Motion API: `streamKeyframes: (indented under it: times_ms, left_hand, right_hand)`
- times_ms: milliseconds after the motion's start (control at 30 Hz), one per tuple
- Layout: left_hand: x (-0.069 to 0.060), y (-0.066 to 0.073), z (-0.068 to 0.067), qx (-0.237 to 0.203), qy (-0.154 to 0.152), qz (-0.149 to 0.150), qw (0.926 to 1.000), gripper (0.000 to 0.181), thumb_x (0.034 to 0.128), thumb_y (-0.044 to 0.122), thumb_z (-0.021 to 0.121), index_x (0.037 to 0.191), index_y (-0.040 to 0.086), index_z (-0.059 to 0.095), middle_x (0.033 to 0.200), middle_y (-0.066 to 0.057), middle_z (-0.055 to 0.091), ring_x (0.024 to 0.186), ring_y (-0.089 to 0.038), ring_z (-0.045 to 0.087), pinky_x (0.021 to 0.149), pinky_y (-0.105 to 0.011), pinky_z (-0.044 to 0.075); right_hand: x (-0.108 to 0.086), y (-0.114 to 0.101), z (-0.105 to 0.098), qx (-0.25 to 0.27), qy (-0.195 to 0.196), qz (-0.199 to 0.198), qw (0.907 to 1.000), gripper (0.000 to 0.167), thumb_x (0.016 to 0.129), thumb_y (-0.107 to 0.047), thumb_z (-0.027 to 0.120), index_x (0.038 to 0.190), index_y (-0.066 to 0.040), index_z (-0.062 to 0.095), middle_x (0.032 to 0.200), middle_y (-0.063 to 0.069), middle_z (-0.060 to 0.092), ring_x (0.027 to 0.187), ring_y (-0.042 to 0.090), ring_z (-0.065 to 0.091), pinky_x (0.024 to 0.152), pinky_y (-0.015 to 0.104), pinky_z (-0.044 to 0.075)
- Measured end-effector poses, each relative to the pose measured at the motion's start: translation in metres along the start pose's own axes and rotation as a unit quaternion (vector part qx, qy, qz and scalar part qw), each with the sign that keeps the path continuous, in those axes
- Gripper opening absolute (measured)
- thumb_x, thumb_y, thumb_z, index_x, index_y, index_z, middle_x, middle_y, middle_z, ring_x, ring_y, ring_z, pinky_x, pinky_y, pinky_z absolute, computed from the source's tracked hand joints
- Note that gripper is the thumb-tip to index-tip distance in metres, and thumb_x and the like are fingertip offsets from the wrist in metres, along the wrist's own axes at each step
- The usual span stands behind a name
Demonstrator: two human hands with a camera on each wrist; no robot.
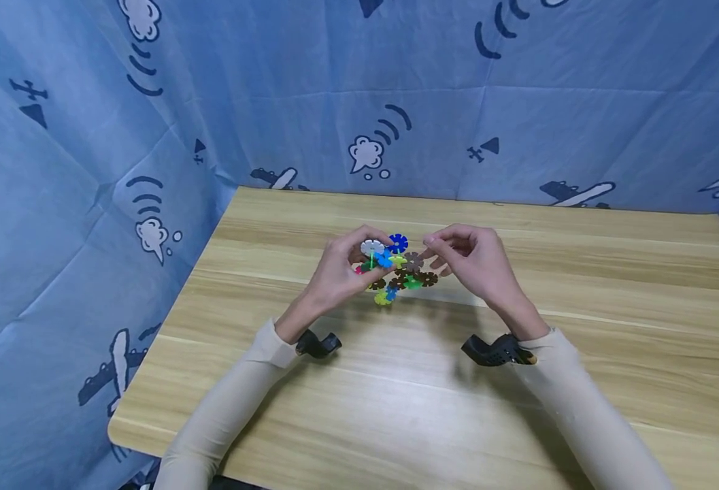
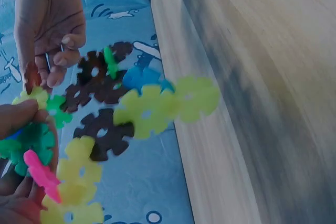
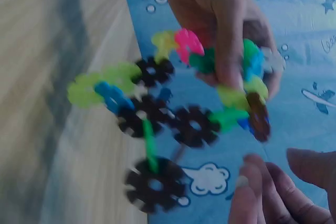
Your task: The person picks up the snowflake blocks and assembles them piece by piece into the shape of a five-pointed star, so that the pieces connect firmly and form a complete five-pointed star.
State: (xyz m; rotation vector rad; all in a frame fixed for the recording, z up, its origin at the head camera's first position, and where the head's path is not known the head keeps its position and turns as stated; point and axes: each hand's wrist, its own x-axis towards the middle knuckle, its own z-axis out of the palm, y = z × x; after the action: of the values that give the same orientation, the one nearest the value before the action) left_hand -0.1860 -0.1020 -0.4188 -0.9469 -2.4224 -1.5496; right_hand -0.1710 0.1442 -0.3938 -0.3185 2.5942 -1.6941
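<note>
My left hand [image 1: 339, 267] holds a joined cluster of plastic snowflake discs above the table, its thumb pressing a yellow-green disc [image 3: 231, 96]. Within the cluster are brown discs [image 3: 152, 72], a pink disc [image 2: 42, 177], light yellow-green discs [image 2: 195, 99], a dark blue disc [image 1: 398, 243] and a white disc [image 1: 372, 248]. My right hand [image 1: 472, 257] is just to the right, fingers loosely bent. In the right wrist view, a gap separates its fingertips from the nearest brown disc [image 3: 259, 116]; nothing shows between them. The left palm hides part of the cluster.
Under both hands lies a wood-grain table [image 1: 396, 388]. A blue patterned cloth [image 1: 310, 88] hangs behind it and along the left side. Each wrist wears a black camera mount, one on the left [image 1: 318, 344] and one on the right [image 1: 496, 350].
</note>
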Motion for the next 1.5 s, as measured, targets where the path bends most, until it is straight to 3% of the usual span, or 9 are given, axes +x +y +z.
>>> streamKeyframes:
  times_ms: [100, 267, 433, 600, 833, 967, 1167, 1400, 1500]
  left_hand:
    - [0.000, 0.001, -0.001, 0.001, -0.020, 0.004, 0.9998, 0.038, 0.0880, 0.000, 0.080, 0.123, 0.010, 0.068, 0.122, -0.007, 0.075, 0.056, -0.016, 0.053, 0.048, -0.023, 0.041]
    - [0.000, 0.002, -0.002, -0.020, -0.049, -0.007, 0.9986, 0.037, 0.0888, -0.001, 0.079, 0.123, 0.010, 0.069, 0.123, -0.006, 0.074, 0.092, -0.007, 0.067, 0.064, -0.023, 0.058]
    - [0.001, 0.003, -0.002, -0.031, -0.069, -0.017, 0.9970, 0.028, 0.0891, 0.002, 0.080, 0.115, 0.009, 0.070, 0.114, -0.006, 0.074, 0.096, -0.014, 0.068, 0.072, -0.022, 0.060]
    - [0.001, 0.001, -0.002, -0.028, -0.072, -0.032, 0.9965, 0.022, 0.0900, 0.006, 0.080, 0.109, 0.010, 0.069, 0.107, -0.005, 0.073, 0.085, -0.014, 0.064, 0.064, -0.022, 0.054]
    - [0.000, -0.003, -0.003, -0.036, -0.065, -0.052, 0.9959, 0.020, 0.0908, 0.009, 0.081, 0.105, 0.013, 0.067, 0.106, -0.004, 0.070, 0.084, -0.015, 0.062, 0.066, -0.028, 0.055]
    - [-0.001, -0.003, -0.004, -0.033, -0.059, -0.057, 0.9961, 0.019, 0.0908, 0.010, 0.081, 0.104, 0.013, 0.067, 0.106, -0.003, 0.070, 0.084, -0.015, 0.062, 0.067, -0.028, 0.055]
    - [0.000, -0.003, -0.004, -0.008, -0.048, -0.072, 0.9962, 0.023, 0.0885, 0.019, 0.085, 0.103, 0.016, 0.067, 0.105, -0.001, 0.070, 0.072, -0.017, 0.052, 0.060, -0.029, 0.044]
    - [0.000, -0.001, 0.000, 0.020, -0.017, -0.102, 0.9944, 0.036, 0.0787, 0.036, 0.093, 0.097, 0.023, 0.066, 0.102, 0.007, 0.070, 0.106, -0.011, 0.061, 0.096, -0.038, 0.053]
    - [0.001, -0.001, 0.000, 0.025, -0.008, -0.099, 0.9948, 0.033, 0.0783, 0.036, 0.094, 0.096, 0.022, 0.069, 0.099, 0.008, 0.072, 0.107, -0.012, 0.064, 0.103, -0.044, 0.053]
  right_hand:
    - [0.007, 0.002, -0.003, -0.016, -0.015, -0.009, 0.9997, 0.040, 0.105, -0.040, 0.062, 0.122, -0.005, 0.072, 0.114, 0.018, 0.077, 0.089, 0.013, 0.075, 0.075, 0.027, 0.065]
    - [0.018, 0.005, 0.000, -0.040, -0.103, -0.013, 0.9938, 0.041, 0.105, -0.043, 0.061, 0.130, -0.012, 0.071, 0.127, 0.010, 0.074, 0.113, 0.023, 0.071, 0.099, 0.038, 0.060]
    - [0.023, 0.008, 0.004, -0.026, -0.140, -0.019, 0.9897, 0.028, 0.105, -0.036, 0.065, 0.118, -0.013, 0.076, 0.111, 0.006, 0.077, 0.102, 0.021, 0.071, 0.100, 0.044, 0.055]
    - [0.024, 0.014, 0.004, -0.018, -0.150, -0.027, 0.9881, 0.021, 0.105, -0.026, 0.065, 0.109, -0.009, 0.076, 0.099, 0.007, 0.077, 0.090, 0.019, 0.073, 0.088, 0.037, 0.060]
    - [0.025, 0.023, -0.001, -0.011, -0.167, -0.022, 0.9857, 0.020, 0.105, -0.024, 0.064, 0.110, -0.007, 0.073, 0.104, 0.013, 0.076, 0.091, 0.031, 0.074, 0.077, 0.046, 0.065]
    - [0.023, 0.027, -0.003, -0.005, -0.162, -0.025, 0.9865, 0.019, 0.107, -0.020, 0.061, 0.112, -0.004, 0.071, 0.106, 0.016, 0.076, 0.090, 0.035, 0.075, 0.076, 0.049, 0.066]
    - [0.015, 0.034, -0.004, 0.017, -0.144, -0.023, 0.9892, 0.020, 0.107, -0.016, 0.060, 0.114, 0.000, 0.067, 0.105, 0.021, 0.074, 0.088, 0.034, 0.077, 0.082, 0.054, 0.065]
    - [0.006, 0.037, -0.001, 0.037, -0.121, -0.037, 0.9912, 0.019, 0.107, -0.013, 0.060, 0.116, 0.003, 0.065, 0.104, 0.024, 0.074, 0.088, 0.035, 0.078, 0.083, 0.049, 0.066]
    - [0.003, 0.037, 0.001, 0.042, -0.114, -0.045, 0.9915, 0.018, 0.106, -0.012, 0.060, 0.116, 0.003, 0.065, 0.105, 0.024, 0.074, 0.088, 0.035, 0.079, 0.083, 0.047, 0.066]
